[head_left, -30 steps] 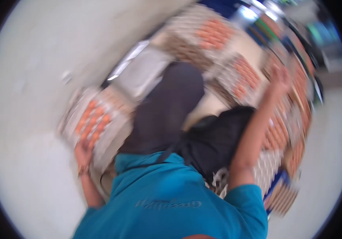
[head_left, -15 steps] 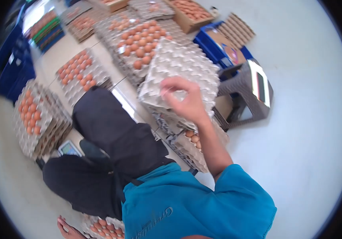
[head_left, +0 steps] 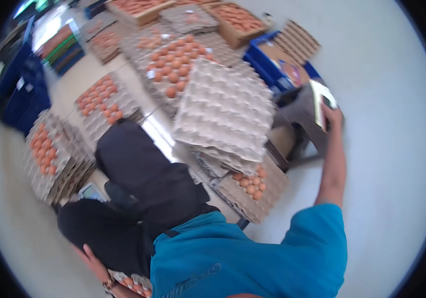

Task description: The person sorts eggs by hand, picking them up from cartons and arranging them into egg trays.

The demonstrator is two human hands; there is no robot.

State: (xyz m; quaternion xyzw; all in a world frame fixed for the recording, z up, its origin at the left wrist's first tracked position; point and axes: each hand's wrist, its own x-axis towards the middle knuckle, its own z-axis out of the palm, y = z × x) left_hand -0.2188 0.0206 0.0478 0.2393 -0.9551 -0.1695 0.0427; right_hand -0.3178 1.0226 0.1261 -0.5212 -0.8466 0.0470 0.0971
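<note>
My right hand is at a white-framed flat device with a dark face, which rests on top of a grey-brown plastic stool. The fingers cover part of the device, and their grip is blurred. My left hand lies with fingers stretched out against my dark-trousered knee, holding nothing. In front of me a stack of grey pulp egg trays sits with bare cups on top. Under it, to the near right, a tray holds several brown eggs.
Trays of brown eggs stand behind the stack. More egg trays lie on the floor, and a tray stack stands left. A blue crate is beyond the stool; blue bins stand far left. A small device with a screen is near my knee.
My right hand has left the tray stack and moved right to the device on the stool. My left hand has moved up to my knee. The view has shifted slightly.
</note>
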